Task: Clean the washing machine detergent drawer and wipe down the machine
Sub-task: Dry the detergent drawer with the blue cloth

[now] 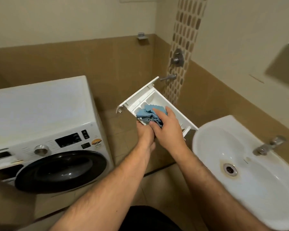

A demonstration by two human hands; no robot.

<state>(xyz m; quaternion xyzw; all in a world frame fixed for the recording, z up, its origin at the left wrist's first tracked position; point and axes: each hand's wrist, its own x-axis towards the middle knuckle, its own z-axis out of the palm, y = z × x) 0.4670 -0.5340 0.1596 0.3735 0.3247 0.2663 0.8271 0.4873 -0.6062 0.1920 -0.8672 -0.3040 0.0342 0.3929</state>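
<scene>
The white plastic detergent drawer [150, 97], pulled clear of the white front-loading washing machine [45, 130], is held in the air to the machine's right, tilted, between it and the white ceramic basin [240, 155]. The left hand [145, 135] grips the drawer's near end from below. The right hand [168, 127] presses a crumpled blue microfibre cloth [148, 114] into the compartments. With only one hand supporting the drawer, hard scrubbing could twist it loose and drop it onto the tiled floor [123, 130], probably cracking the plastic.
</scene>
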